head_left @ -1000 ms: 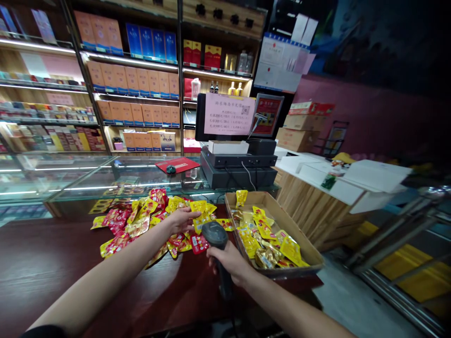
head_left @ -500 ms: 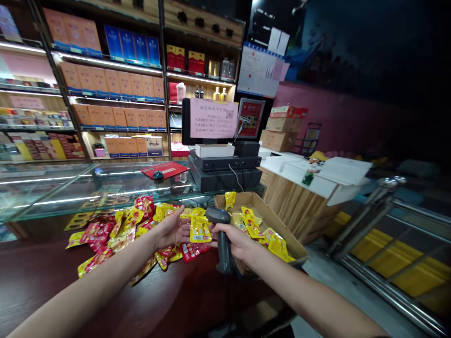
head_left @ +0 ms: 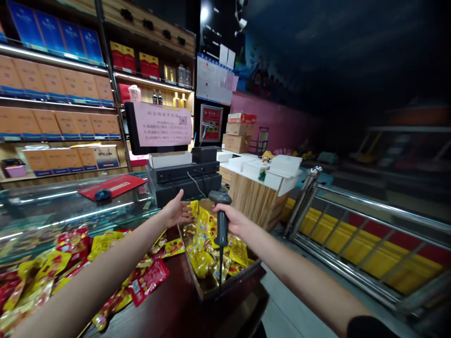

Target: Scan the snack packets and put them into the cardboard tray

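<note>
The left hand (head_left: 174,211) has moved across from the loose pile and now stands open, fingers spread, holding nothing, its fingertips just beside a yellow foil sachet (head_left: 193,208) at the far end of a brown cardboard tray (head_left: 211,292). The right hand (head_left: 230,218) is closed around the handle of a dark grey handheld barcode scanner (head_left: 221,212), which it holds upright above the tray. Yellow foil sachets (head_left: 201,259) crowd the tray, while loose red and yellow sachets (head_left: 148,280) lie spread across the dark red wooden counter (head_left: 165,312) to the left. Beyond stand a glass display case (head_left: 42,216) and a black checkout terminal (head_left: 183,185).
</note>
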`<state>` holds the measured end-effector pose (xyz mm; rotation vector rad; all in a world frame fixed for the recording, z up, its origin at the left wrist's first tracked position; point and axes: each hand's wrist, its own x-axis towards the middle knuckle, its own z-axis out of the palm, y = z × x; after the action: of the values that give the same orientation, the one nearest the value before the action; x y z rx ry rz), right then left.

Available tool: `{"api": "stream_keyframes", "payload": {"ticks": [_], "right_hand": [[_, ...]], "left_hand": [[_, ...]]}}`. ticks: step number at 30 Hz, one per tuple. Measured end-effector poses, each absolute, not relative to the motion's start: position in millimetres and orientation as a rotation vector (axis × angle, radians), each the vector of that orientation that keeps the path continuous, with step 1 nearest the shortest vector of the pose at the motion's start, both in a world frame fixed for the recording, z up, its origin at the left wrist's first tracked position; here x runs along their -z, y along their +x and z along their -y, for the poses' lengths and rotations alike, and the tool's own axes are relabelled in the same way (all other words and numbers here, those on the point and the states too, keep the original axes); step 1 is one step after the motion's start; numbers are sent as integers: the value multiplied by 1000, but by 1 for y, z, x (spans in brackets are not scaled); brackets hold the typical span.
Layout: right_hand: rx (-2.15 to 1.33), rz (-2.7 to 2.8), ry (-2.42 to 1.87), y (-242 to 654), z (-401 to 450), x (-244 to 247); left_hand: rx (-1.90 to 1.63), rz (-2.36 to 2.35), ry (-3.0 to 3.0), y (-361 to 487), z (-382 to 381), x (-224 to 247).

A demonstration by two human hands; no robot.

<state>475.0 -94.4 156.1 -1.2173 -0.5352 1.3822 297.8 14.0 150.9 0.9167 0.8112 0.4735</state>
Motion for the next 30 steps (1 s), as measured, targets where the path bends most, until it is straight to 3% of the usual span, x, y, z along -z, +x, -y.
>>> {"api": "stream_keyframes", "payload": {"ticks": [8,21,30], "right_hand": [[-1476,547,-1193,463,104,-136],[-1785,621,-1273,314,121,-90],[-1671,485,-1479,301,139,-35]], "left_hand": [[-450,-864,871,259,-4,-130],[-606,-947,682,81,73,-100],[-592,-981,694,74,73,-41]]}}
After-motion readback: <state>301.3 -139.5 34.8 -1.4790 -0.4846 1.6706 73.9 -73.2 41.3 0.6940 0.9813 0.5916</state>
